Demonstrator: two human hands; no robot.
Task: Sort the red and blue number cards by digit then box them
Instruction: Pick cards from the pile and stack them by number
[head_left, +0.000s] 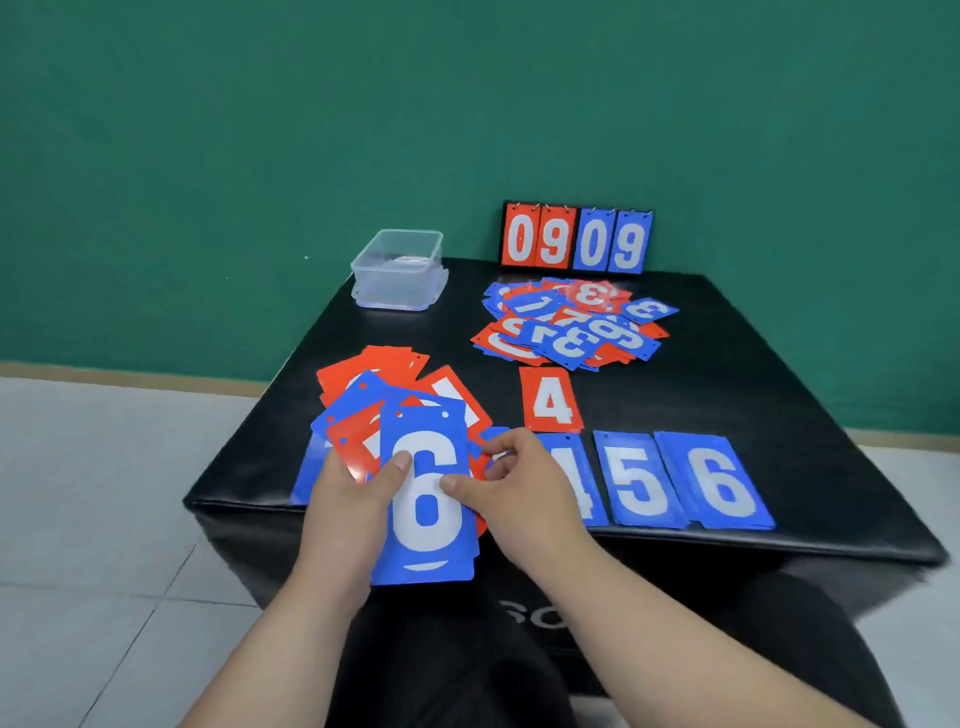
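Note:
My left hand (353, 499) holds a fanned stack of red and blue number cards (384, 410), thumb on the top one, a blue 6 card (426, 499). My right hand (519, 483) pinches that blue 6 at its right edge. Along the front edge of the black table (727, 364) lie a blue 4 (584, 483), partly under my right hand, a blue 5 (639, 480) and a blue 6 (719, 480). A red 4 (550, 400) lies behind them. A loose pile of mixed cards (571, 325) sits farther back. More blue shows under my left hand.
A clear plastic box (400, 270) stands open at the table's back left corner. A flip scoreboard (576, 240) reading 0909 stands at the back edge against the green wall. Tiled floor lies to the left of the table.

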